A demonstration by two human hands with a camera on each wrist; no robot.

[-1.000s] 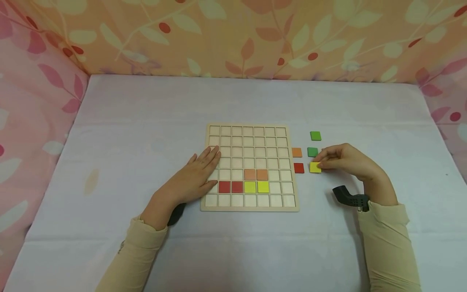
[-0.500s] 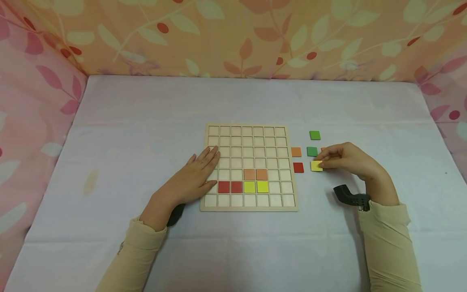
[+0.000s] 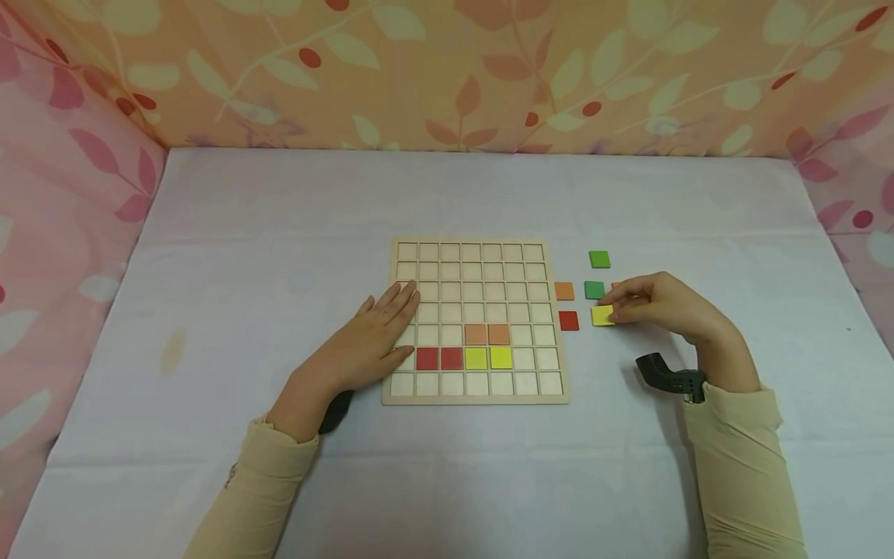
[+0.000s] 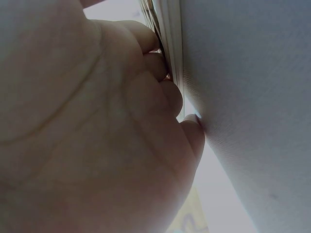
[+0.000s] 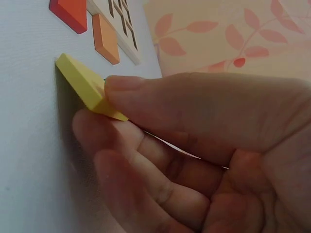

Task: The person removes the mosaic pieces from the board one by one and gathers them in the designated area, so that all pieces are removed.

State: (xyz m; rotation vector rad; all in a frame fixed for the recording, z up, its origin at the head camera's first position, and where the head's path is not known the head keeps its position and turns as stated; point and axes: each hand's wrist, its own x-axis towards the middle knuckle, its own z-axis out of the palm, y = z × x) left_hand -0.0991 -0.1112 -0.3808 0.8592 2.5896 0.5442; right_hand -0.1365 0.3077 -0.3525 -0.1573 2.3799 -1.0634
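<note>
Orange fabric printed with pale leaves and red berries (image 3: pixel 328 85) hangs behind a table covered in white cloth (image 3: pixel 447 194), and pink leaf-printed fabric (image 3: pixel 70 202) closes in the sides. Near the middle of the cloth lies a flat, light wooden board with a grid of square recesses (image 3: pixel 461 400). Two red square tiles (image 3: pixel 439 359) and two yellow square tiles (image 3: pixel 489 358) sit side by side in the second row from the near edge; two orange square tiles (image 3: pixel 486 335) fill the recesses just beyond the yellow pair.

The left hand (image 3: pixel 370 341) rests on the board's left edge, its fingers extended and lying over the outer recesses. The right hand (image 3: pixel 660 307) pinches a single yellow square tile (image 3: pixel 602 316) between thumb and fingers, to the right of the board. In the right wrist view that tile is tilted; whether its lower edge touches the cloth I cannot tell.

Between it and the board lies a loose red tile (image 3: pixel 569 321), with a loose orange tile (image 3: pixel 564 291) just beyond. Two green square tiles (image 3: pixel 594 289) lie past the pinched one, and another orange piece (image 3: pixel 616 287) is mostly hidden by the right hand. Both arms wear beige sleeves (image 3: pixel 740 466).
</note>
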